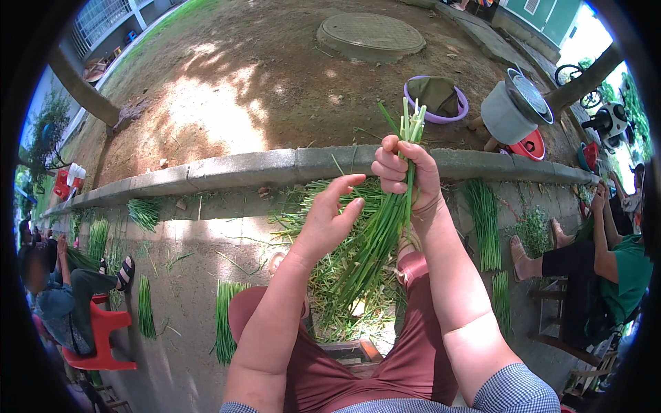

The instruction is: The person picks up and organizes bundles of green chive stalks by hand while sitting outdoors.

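My right hand [410,168] is closed around a bunch of green garlic chives [375,241]. Their pale cut ends stick up above my fist, and the long leaves hang down at a slant toward my lap. To the left of the bunch, apart from it, my left hand [327,219] is empty, with thumb and forefinger spread. Under the bunch, a heap of loose leaves and yellowish trimmings [344,320] covers the ground between my feet.
More chive bundles lie on the paving, at left [225,320] and right [483,224]. A concrete kerb [234,175] runs across ahead. Beyond it are a purple basin [458,113] and a grey bucket [506,110]. People sit on both sides, one on a red stool [103,334].
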Demonstrator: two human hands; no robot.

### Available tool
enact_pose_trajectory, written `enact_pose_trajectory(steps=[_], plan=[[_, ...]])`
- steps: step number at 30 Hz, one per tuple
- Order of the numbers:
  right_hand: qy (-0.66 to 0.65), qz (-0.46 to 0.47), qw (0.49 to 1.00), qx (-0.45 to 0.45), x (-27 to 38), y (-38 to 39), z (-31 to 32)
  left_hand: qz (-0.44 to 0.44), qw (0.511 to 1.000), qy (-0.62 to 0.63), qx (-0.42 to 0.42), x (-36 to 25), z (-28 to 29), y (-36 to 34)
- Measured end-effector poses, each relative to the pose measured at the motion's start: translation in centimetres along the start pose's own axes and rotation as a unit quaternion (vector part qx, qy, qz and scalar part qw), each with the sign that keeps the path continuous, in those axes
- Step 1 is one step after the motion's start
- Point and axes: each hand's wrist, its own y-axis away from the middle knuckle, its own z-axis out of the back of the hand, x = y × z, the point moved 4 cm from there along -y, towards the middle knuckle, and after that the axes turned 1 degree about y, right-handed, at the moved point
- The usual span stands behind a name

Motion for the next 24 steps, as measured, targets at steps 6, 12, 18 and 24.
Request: enact_pose_trajectory(steps=[6, 12, 18, 24], plan=[[-0.005, -0.001, 1.0, 0.002, -0.6, -0.2, 0.1, 0.078, 0.966, 0.201, 0.143, -0.1, -1.8, 0.2], [-0.019, 0.006, 1.0, 0.007, -0.3, -0.3, 0.2, 0.085, 0.98, 0.145, 0.11, 0.0, -0.1, 0.2], [0.017, 0.022, 0.999, -0.033, 0.2, -0.1, 0.2, 0.064, 0.991, 0.103, 0.058, 0.2, 2.0, 0.1], [0.089, 0.031, 0.992, -0.085, 2.1, 0.2, 1.3, 0.103, 0.993, 0.04, -0.034, 0.7, 6.1, 0.5]])
